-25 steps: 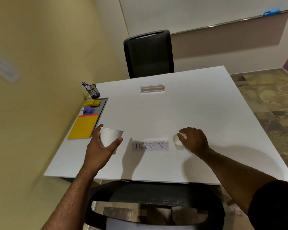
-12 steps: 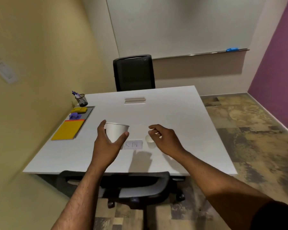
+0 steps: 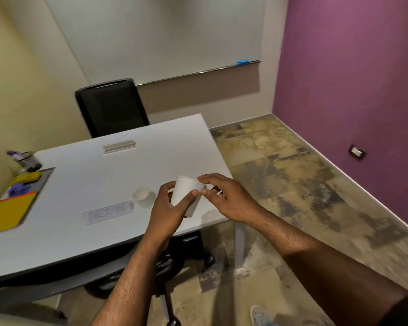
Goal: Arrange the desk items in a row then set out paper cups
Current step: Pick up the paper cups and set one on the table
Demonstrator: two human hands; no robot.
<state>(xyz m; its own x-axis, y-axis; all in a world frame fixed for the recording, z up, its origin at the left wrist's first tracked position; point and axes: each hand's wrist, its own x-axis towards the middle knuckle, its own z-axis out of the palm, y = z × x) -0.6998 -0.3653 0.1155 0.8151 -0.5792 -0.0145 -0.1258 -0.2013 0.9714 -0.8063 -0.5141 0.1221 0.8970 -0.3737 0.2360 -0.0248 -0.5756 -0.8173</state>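
At the far left edge of the white rectangular table (image 3: pixel 85 184) lies a flat yellow notebook (image 3: pixel 8 212). Behind it on the table are a small purple object (image 3: pixel 19 189), a yellow block-shaped item (image 3: pixel 27 177) and a dark mesh pen holder (image 3: pixel 28 161). Nearer the middle of the table lies a clear name sign with blurred writing (image 3: pixel 108 211). Just right of it, one white paper cup (image 3: pixel 142 195) stands on the table. Above the table's right front corner, the left hand (image 3: pixel 167 212) grasps a second white paper cup (image 3: pixel 187 196), tilted, thumb on its side. The right hand (image 3: pixel 224 198) is at this cup's rim, fingers loosely curled; whether it grips the cup I cannot tell.
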